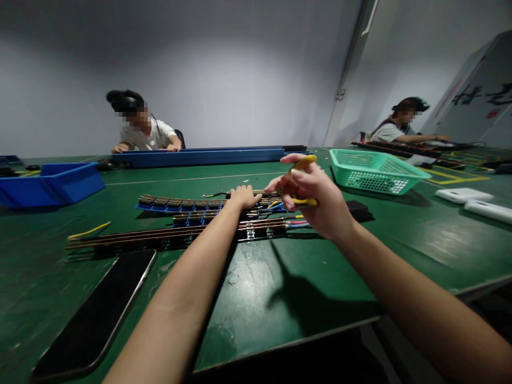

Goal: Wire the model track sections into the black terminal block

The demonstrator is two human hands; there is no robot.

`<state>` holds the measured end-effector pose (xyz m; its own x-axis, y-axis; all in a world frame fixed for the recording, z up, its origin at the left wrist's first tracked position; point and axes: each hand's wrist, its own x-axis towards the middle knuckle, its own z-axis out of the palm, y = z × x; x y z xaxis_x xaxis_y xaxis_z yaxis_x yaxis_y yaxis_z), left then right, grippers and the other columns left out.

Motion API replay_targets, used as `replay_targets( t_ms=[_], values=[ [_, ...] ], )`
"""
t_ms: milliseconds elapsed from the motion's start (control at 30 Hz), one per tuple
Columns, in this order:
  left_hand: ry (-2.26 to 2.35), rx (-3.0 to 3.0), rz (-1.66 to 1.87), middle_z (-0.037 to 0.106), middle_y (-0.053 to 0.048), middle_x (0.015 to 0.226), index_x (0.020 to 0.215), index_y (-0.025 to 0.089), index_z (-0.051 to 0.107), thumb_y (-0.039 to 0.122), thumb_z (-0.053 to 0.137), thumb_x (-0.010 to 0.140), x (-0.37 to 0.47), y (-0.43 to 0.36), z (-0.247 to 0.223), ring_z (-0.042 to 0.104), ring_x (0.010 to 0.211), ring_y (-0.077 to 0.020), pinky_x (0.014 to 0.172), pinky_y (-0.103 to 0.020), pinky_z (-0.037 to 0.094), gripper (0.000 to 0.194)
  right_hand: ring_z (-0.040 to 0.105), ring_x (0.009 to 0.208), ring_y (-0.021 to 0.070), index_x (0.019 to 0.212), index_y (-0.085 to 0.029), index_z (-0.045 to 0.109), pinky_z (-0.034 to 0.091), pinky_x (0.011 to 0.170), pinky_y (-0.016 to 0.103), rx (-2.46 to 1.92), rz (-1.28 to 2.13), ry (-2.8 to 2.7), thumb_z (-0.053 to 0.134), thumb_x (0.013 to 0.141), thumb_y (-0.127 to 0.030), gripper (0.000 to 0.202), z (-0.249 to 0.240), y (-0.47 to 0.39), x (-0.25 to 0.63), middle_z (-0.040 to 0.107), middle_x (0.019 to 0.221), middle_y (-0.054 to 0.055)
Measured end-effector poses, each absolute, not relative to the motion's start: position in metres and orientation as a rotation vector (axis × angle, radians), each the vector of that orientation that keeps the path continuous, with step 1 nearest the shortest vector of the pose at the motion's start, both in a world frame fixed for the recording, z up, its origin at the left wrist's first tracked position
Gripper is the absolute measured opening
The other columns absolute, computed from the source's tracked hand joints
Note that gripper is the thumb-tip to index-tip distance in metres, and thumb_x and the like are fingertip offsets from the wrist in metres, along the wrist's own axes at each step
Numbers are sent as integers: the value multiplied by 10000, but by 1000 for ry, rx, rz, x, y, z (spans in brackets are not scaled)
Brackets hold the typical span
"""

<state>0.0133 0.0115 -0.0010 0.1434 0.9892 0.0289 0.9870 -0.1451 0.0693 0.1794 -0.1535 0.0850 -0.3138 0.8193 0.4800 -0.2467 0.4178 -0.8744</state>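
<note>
My left hand (242, 198) reaches across several long strips and is closed over the farthest one, a dark wired strip (229, 195); its fingertips are hidden behind it. In front lie a blue-based strip with brass-coloured edges (180, 204) and a longer black strip with copper-coloured rods (152, 236). My right hand (316, 194), raised above the strips' right ends, is closed around yellow-handled pliers (306, 202); their jaws cannot be made out. Yellow, red and blue wires (300, 224) come out of the strips' ends below this hand.
A black phone (96, 314) lies near left. A blue bin (52, 184) stands at left, a green perforated basket (376, 170) at right, with white devices (464, 196) beyond it. Across the green table (260, 304), a person (148, 133) sits behind blue channels (208, 156); another person (394, 130) works far right.
</note>
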Motion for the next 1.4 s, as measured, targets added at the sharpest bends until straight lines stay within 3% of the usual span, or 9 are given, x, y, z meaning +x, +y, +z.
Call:
replay_targets(
  t_ms=[133, 233, 400, 567, 733, 900, 1067, 1200, 1400],
  values=[
    [2049, 2354, 127, 469, -209, 1458, 1396, 138, 466, 618, 323, 925, 14, 13, -2, 424, 1336, -360, 1066, -524, 317, 687, 386, 418, 54, 1113, -217, 471, 201, 397, 219, -593, 1302, -1350, 552, 785, -476, 426, 85, -116, 173, 667, 801, 15],
    [2064, 2355, 144, 465, -211, 1456, 1376, 135, 484, 614, 323, 923, 14, 14, -4, 432, 1325, -364, 1058, -511, 329, 679, 381, 414, 63, 1063, -218, 486, 151, 390, 209, -617, 1468, -1176, 540, 760, -497, 415, 70, -100, 179, 690, 787, 37],
    [2074, 2355, 136, 438, -192, 1484, 1375, 167, 479, 637, 303, 930, 13, 13, -3, 415, 1344, -358, 1055, -498, 334, 671, 383, 410, 84, 1087, -223, 528, 184, 393, 201, -558, 1547, -1232, 548, 756, -511, 439, 44, -91, 185, 681, 697, 5],
    [2064, 2361, 94, 484, -179, 1448, 1363, 192, 492, 606, 325, 946, 13, 13, -1, 437, 1331, -338, 1050, -474, 350, 611, 389, 402, 95, 1081, -184, 590, 234, 407, 214, -579, 1464, -1630, 527, 806, -496, 421, 22, -93, 170, 593, 554, -38],
    [2091, 2343, 114, 502, -197, 1423, 1341, 166, 507, 597, 336, 943, 13, 17, -4, 459, 1304, -353, 1041, -486, 356, 611, 434, 494, 100, 985, -160, 662, 309, 485, 222, -619, 1132, -2119, 538, 870, -450, 336, 13, -105, 161, 509, 546, -52],
    [2077, 2382, 114, 493, -204, 1434, 1347, 149, 496, 619, 315, 938, 13, 17, -6, 443, 1315, -360, 1041, -510, 352, 649, 466, 557, 99, 979, -150, 710, 349, 546, 235, -626, 765, -2465, 574, 893, -421, 316, 13, -111, 163, 611, 687, -3],
    [2083, 2369, 77, 505, -182, 1426, 1331, 189, 507, 589, 360, 942, 12, 17, -4, 465, 1305, -330, 1032, -469, 374, 577, 469, 537, 89, 919, -167, 650, 361, 496, 216, -668, 1104, -1993, 570, 884, -482, 327, 15, -103, 161, 558, 685, -23],
    [2066, 2393, 73, 507, -195, 1420, 1345, 168, 501, 598, 434, 908, 12, 18, -5, 468, 1303, -348, 1027, -479, 378, 617, 380, 389, 40, 927, -178, 594, 259, 355, 195, -744, 1280, -1571, 591, 837, -488, 323, 23, -97, 165, 610, 761, -17],
    [2078, 2385, 126, 527, -209, 1404, 1351, 138, 514, 608, 311, 947, 13, 21, -8, 473, 1295, -375, 1024, -516, 367, 652, 402, 347, 44, 911, -173, 572, 245, 327, 159, -745, 1453, -1267, 649, 771, -451, 321, 27, -100, 163, 543, 571, -60]
  ],
)
